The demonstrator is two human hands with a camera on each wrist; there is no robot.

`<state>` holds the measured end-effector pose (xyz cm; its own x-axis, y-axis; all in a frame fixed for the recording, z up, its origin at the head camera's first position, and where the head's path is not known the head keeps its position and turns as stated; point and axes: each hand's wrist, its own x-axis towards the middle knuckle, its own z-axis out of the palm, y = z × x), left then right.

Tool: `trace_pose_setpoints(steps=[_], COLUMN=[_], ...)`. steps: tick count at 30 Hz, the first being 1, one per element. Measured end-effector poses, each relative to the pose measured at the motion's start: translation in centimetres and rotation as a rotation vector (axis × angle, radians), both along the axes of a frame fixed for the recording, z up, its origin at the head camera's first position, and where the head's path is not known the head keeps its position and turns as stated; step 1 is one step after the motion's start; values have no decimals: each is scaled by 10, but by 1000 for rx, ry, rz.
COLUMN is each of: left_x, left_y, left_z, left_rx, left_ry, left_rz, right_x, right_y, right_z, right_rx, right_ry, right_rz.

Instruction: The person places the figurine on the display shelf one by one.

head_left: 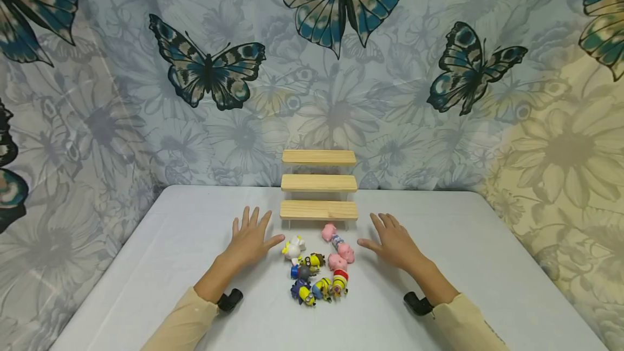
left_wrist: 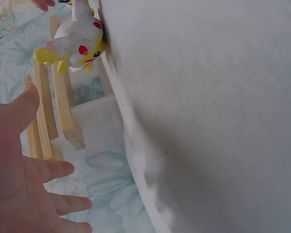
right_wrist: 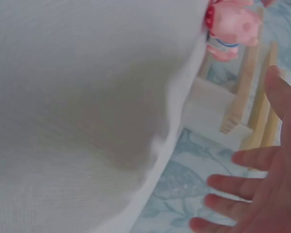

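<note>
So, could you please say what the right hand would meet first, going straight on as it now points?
Probably the right end of the three-tier stand, though depth and height are unclear, so the right hand might pass beside it.

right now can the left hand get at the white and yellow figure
Probably yes: the left hand is empty with fingers spread, its thumb pointing toward the white and yellow figure, and nothing visible stands between them.

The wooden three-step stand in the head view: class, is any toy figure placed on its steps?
No, the toy figures are all on the white table in front of the stand.
</note>
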<state>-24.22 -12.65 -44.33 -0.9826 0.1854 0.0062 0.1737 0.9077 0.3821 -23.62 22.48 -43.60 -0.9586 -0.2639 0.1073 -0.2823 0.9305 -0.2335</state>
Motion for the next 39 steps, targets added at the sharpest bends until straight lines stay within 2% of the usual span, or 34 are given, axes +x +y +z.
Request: trace_pose_setpoints(steps=[4, 12, 19, 27, 35, 39], left_x=[-3, -6, -14, -23, -31, -35], left_y=[1, 1, 3, 1, 7, 10], left_z=[2, 3, 3, 4, 4, 4], left_rx=[48, 177, 257, 358, 435, 468], left_ry=[-18, -89, -108, -140, -162, -149], left_rz=[-1, 7, 27, 40, 79, 103], right_x=[0, 0, 1, 1, 1, 2], right_y=[-2, -5, -10, -22, -29, -33], right_z=[1, -1, -2, 5, 1, 0], right_rx=[-2, -85, -105, -122, -139, -139], right_ry=[67, 9, 73, -1, -5, -5], right_rz=[38, 37, 80, 101, 155, 182])
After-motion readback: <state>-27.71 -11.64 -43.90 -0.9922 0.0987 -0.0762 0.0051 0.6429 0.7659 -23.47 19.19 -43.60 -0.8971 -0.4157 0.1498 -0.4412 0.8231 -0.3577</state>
